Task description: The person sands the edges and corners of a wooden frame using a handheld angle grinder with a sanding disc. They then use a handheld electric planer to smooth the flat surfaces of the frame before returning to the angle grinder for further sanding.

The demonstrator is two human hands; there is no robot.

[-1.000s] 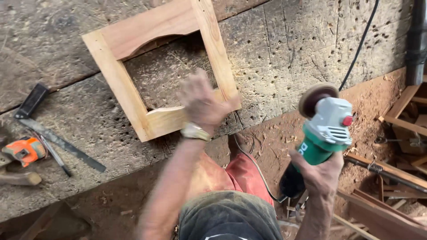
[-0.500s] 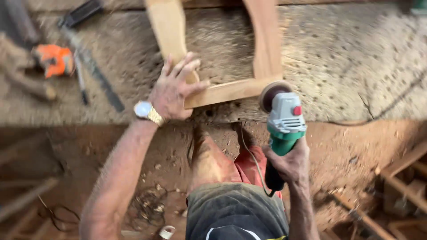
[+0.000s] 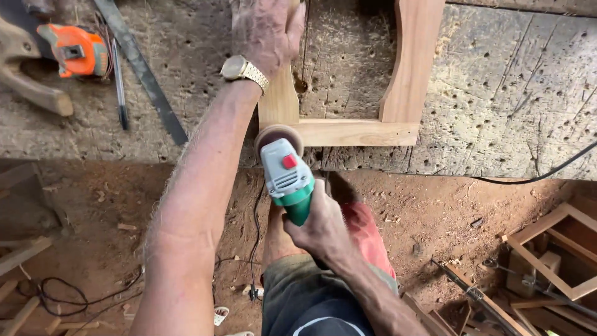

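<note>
- One broad, worn workbench [image 3: 497,112] fills the upper half of the view, its top pitted with small holes; its near edge runs across the middle, with a dirt floor [image 3: 435,211] strewn with sawdust below it.
- A pale wooden frame [image 3: 354,132] lies flat on the workbench at the near edge, its bottom rail parallel to that edge and its two uprights running away toward the top of the view.
- The left hand [image 3: 267,28] presses palm-down on the frame's left upright, fingers spread and flat rather than curled around anything; a gold wristwatch [image 3: 244,70] sits on the wrist.
- The right hand [image 3: 320,227] is wrapped tight around the green body of an angle grinder [image 3: 287,177], fingers fully curled on the handle.
- The grinder has a grey head with a red button, and its round sanding disc [image 3: 278,134] meets the frame's near left corner, just at the workbench edge.
- A black cable [image 3: 547,171] crosses the workbench's right edge.
- A long dark metal rule [image 3: 146,74] lies slanted near the far left part of the workbench, with a pencil-like stick [image 3: 119,87] beside it.
- An orange tool [image 3: 74,50] and a curved wooden handle [image 3: 31,87] rest at the far left corner.
- More wooden frames [image 3: 553,255] are stacked on the floor at lower right.
</note>
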